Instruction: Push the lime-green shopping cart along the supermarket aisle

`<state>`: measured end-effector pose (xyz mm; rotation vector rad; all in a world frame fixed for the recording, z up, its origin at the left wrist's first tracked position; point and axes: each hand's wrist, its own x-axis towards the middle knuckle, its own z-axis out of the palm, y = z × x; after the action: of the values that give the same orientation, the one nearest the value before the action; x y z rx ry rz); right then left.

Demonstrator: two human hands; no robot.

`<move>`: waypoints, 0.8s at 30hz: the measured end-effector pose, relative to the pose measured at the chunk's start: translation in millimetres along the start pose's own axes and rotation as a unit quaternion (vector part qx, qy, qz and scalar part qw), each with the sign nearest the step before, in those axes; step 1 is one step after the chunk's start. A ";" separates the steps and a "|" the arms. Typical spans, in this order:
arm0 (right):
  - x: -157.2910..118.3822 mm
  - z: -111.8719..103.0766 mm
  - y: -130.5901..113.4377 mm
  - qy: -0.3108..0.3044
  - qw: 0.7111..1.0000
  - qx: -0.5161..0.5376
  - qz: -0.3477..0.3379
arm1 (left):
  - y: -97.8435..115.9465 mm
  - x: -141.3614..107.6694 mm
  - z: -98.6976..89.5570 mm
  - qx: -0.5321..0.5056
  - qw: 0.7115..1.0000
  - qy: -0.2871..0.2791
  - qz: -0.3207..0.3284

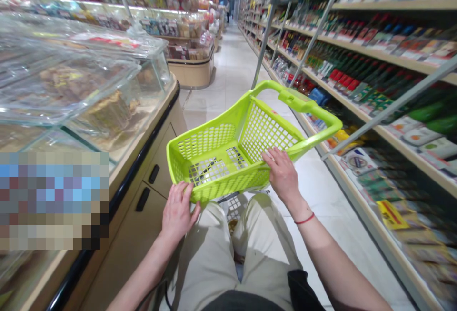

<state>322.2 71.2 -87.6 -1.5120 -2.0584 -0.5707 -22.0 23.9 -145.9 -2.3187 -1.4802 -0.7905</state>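
A bright green plastic shopping cart (210, 135) with a latticed basket stands turned sideways in front of my knees. Nothing lies inside the basket. My left hand (180, 210) is closed over the near left corner of its rim, fingers on top and thumb low on the outer side. Farther right, my right hand (282, 173) grips the near rim beside the base of the cart's handle (300, 102), its fingertips hooked over the edge. A red cord circles the right wrist. The basket hides most of the cart's lower frame.
Glass food cases (107, 106) on a wooden counter (160, 151) line my left. On the right run long shelves (371, 56) packed with packaged goods, crossed by slanted metal poles. The tiled aisle (228, 56) stretches ahead, with a distant person (227, 11) in it.
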 end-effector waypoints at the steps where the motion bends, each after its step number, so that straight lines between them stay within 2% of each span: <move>1: 1.1 -2.8 5.1 -0.003 1.000 -0.003 0.000 | 0.2 0.3 -0.4 0.001 1.000 0.000 0.001; 5: 5.7 -11.5 26.2 0.008 0.999 -0.022 0.023 | 1.0 1.2 -0.9 0.001 1.000 0.001 0.004; 8: 6.3 -12.5 32.4 0.019 0.999 -0.029 0.036 | 1.7 1.2 -0.5 0.001 1.000 0.003 0.001; 13: -0.1 -1.0 10.4 0.033 0.998 -0.006 0.049 | 2.5 0.4 0.0 -0.007 1.000 0.001 -0.009; 18: -5.6 11.1 -19.2 0.018 1.000 0.014 0.022 | 1.9 -0.3 -0.1 -0.017 1.000 -0.002 -0.013; 21: -5.3 10.2 -21.8 -0.003 1.000 0.014 0.010 | 1.1 -0.5 0.3 -0.022 1.000 -0.004 -0.014; 24: -2.6 3.8 -11.9 -0.020 1.000 0.007 0.001 | 0.6 -0.5 0.5 -0.020 1.000 -0.003 -0.011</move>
<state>310.8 68.2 -92.6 -1.5285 -2.0857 -0.5285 -21.5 23.6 -146.6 -2.3405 -1.5077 -0.8265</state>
